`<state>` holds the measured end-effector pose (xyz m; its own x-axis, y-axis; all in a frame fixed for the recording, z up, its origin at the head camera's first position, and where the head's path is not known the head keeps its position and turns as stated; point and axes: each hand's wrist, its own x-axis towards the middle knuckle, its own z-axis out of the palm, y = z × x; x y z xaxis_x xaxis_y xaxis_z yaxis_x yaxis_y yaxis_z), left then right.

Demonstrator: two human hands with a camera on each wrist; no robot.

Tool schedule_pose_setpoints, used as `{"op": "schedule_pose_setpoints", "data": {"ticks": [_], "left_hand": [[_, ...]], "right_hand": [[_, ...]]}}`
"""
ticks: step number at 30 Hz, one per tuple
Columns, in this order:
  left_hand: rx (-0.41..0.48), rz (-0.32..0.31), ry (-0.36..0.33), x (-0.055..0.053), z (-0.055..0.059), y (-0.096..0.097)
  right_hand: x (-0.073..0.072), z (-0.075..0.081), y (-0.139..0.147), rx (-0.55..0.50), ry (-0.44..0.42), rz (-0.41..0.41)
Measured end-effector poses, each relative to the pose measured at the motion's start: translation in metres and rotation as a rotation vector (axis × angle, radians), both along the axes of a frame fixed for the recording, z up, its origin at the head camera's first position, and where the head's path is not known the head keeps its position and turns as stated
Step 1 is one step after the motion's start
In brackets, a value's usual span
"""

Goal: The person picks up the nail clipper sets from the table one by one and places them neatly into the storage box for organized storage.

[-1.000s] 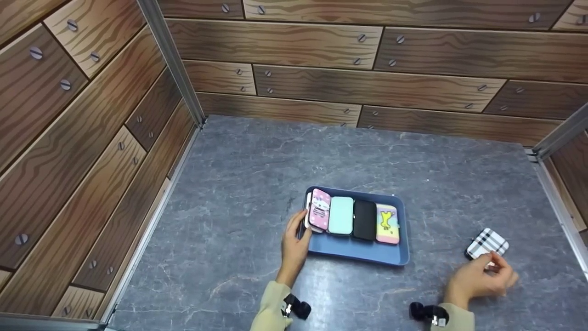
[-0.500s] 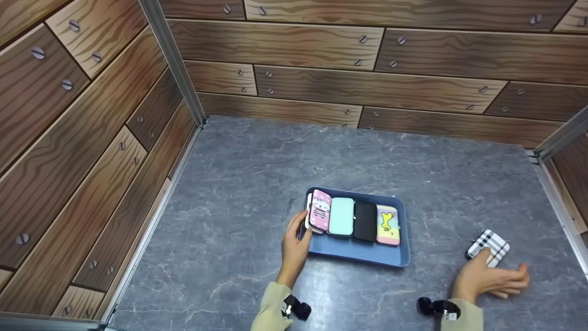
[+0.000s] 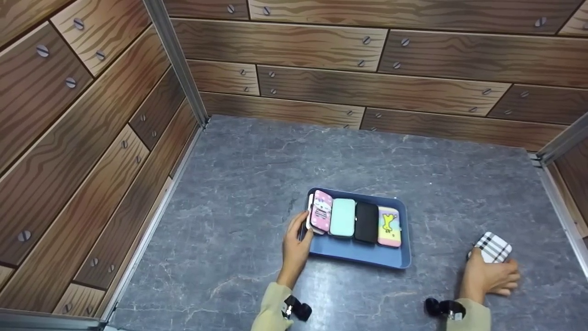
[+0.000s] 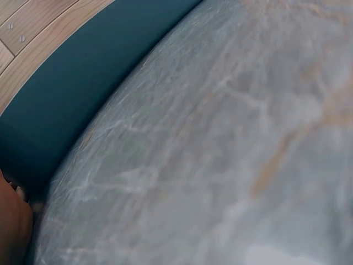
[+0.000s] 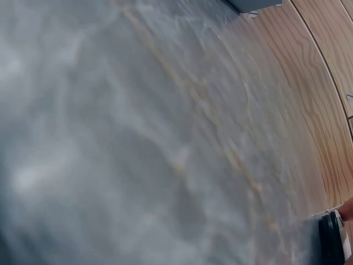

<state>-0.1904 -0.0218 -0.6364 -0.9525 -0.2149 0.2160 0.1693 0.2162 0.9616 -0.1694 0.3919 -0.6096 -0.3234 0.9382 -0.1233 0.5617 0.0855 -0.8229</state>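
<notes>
- My landmark is the blue tray [image 3: 363,255], which sits on the grey marbled tabletop [image 3: 257,184] a little toward my near side of the middle.
- Inside the tray, a row of small cases lies side by side: pink [image 3: 321,216] at the left end, then mint [image 3: 343,217], black [image 3: 366,222] and yellow [image 3: 389,226] at the right end.
- My left hand [image 3: 295,246] is at the tray's left edge. Its fingers curl up against that rim, just beside the pink case. Whether they pinch the rim or something thin and dark next to it, I cannot tell from the head view.
- My right hand [image 3: 490,276] is well to the right of the tray, down on the tabletop. Its fingers are closed around the near end of the plaid case [image 3: 494,247], whose far half sticks out beyond them.
- The wrist views help little: the left one shows mostly stone and a band of the tray's blue wall; the right one shows stone and a dark, white-edged object at the lower right corner.
- Risk as I judge it: only the near end of the plaid case is in my grip, so it could pivot or slip out when lifted.
- The row fills most of the tray's width, so a fifth case could ride up on the yellow one or the right rim.
- If my left hold is loose, a nudge could slide the tray.
</notes>
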Motion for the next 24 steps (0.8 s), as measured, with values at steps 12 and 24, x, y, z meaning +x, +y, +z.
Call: {"op": "schedule_pose_setpoints", "data": {"ticks": [12, 24], "left_hand": [[0.009, -0.013, -0.003, 0.0012, -0.0004, -0.0002], [0.013, -0.013, 0.002, 0.0019, -0.0001, -0.0008]], "right_hand": [[0.0021, -0.0031, -0.0016, 0.019, 0.039, 0.026], [0.0049, -0.0028, -0.0061, -0.003, 0.081, 0.023]]}}
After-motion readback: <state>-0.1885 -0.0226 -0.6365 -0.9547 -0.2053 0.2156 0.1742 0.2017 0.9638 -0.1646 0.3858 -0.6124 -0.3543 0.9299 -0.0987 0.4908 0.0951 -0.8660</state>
